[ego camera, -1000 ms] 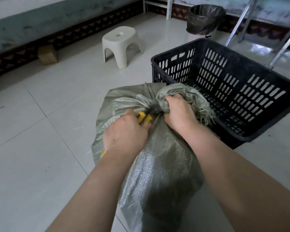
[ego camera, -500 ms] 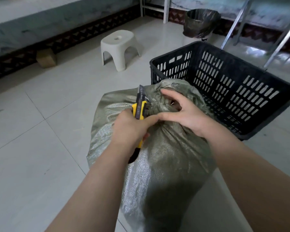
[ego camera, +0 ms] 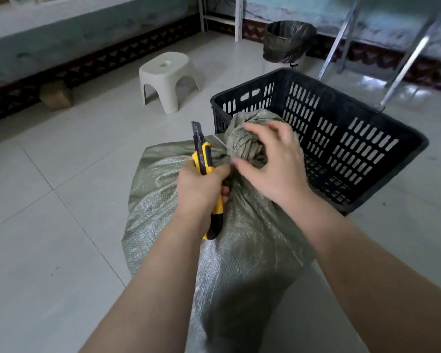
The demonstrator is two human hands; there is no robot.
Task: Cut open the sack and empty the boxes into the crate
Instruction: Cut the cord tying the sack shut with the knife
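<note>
Floor tiles (ego camera: 61, 225) run off to my left, a white stool (ego camera: 169, 77) beyond them. My left hand (ego camera: 201, 189) is fisted round the yellow knife (ego camera: 205, 161), blade up. Under it lies the green sack (ego camera: 239, 250) — its tied neck (ego camera: 245, 141) loosely cupped by my right hand (ego camera: 275, 164), fingers spread. Just right, touching the sack, sits the black crate (ego camera: 367, 118).

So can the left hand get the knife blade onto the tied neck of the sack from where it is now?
Probably yes. The left hand holds the utility knife blade-up right beside the tied neck of the sack, with nothing between them. The right hand hovers over the knot, so its fingers sit close to the cut.
</note>
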